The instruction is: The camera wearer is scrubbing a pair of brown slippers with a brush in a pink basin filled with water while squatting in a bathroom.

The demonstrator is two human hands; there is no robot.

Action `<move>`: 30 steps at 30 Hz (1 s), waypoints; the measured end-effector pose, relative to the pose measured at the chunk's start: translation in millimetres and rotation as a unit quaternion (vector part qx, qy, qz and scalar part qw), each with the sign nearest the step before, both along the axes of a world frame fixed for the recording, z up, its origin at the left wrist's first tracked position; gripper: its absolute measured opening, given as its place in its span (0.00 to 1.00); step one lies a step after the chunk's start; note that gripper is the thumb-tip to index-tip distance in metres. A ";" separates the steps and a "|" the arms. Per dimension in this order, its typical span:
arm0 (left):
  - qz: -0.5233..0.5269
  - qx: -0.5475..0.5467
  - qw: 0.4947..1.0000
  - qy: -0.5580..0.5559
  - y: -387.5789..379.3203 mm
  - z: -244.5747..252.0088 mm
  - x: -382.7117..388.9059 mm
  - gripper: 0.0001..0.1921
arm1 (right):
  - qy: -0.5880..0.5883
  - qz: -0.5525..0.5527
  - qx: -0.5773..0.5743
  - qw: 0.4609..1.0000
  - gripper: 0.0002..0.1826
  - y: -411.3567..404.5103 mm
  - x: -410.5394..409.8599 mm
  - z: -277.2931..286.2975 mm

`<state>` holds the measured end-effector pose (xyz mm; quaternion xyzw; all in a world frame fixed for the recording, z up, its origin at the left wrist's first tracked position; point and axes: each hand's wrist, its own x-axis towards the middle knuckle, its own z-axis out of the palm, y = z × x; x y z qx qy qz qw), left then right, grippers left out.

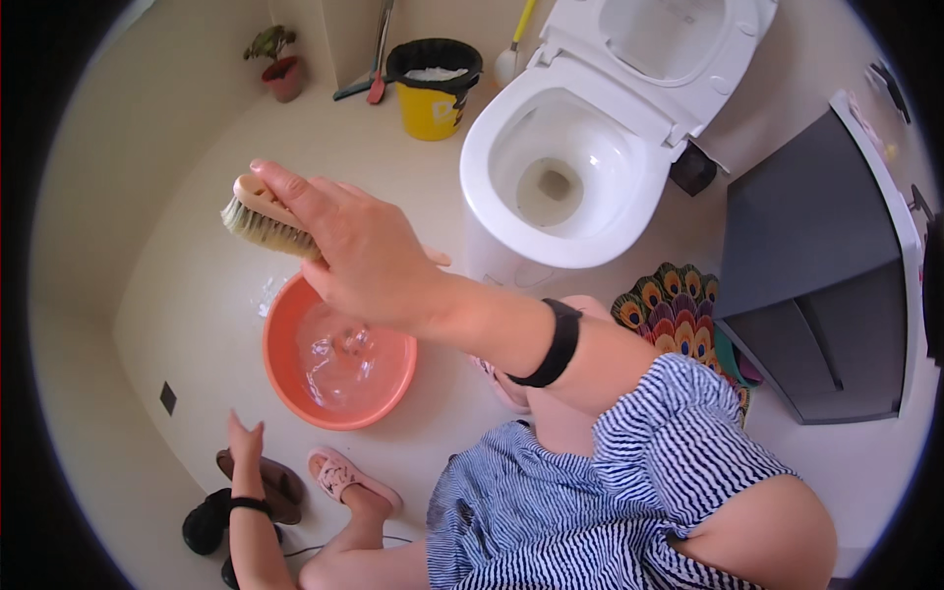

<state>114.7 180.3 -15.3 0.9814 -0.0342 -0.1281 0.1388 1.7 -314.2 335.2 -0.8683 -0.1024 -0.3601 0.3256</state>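
My right hand (361,243) grips a pale-handled scrub brush (269,221) above an orange plastic basin (274,369). The brush's light bristles face down and left, and the palm side of the hand is hidden. Rippling water (343,361) lies in the basin, and a splash wets the floor by its rim. At lower left, my left hand (245,436) is raised with fingers apart and nothing in it. It appears over a brown shoe (280,479), below and left of the basin. Black bands circle both arms.
A white toilet (476,195) with raised lid stands beyond the basin, beside a yellow bin (428,114). A potted plant (282,77) and a squeegee (354,90) are at the back. Right are a peacock-patterned mat (671,310) and a grey cabinet (818,221). Black footwear (206,520) lies lower left.
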 end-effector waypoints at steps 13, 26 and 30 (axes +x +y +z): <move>0.287 -0.292 0.846 0.342 -226.4 -6.5 -178.8 0.35 | 0.067 0.028 0.077 0.994 0.37 -43.4 -18.5 -4.9; 0.349 -0.301 0.851 0.254 -177.6 109.4 -89.6 0.48 | 0.352 0.002 0.062 0.934 0.19 -43.0 37.9 -109.0; 0.331 -0.228 0.876 0.267 -176.2 56.3 -72.1 0.49 | 0.603 -0.079 -0.003 0.794 0.21 -68.1 55.5 -184.3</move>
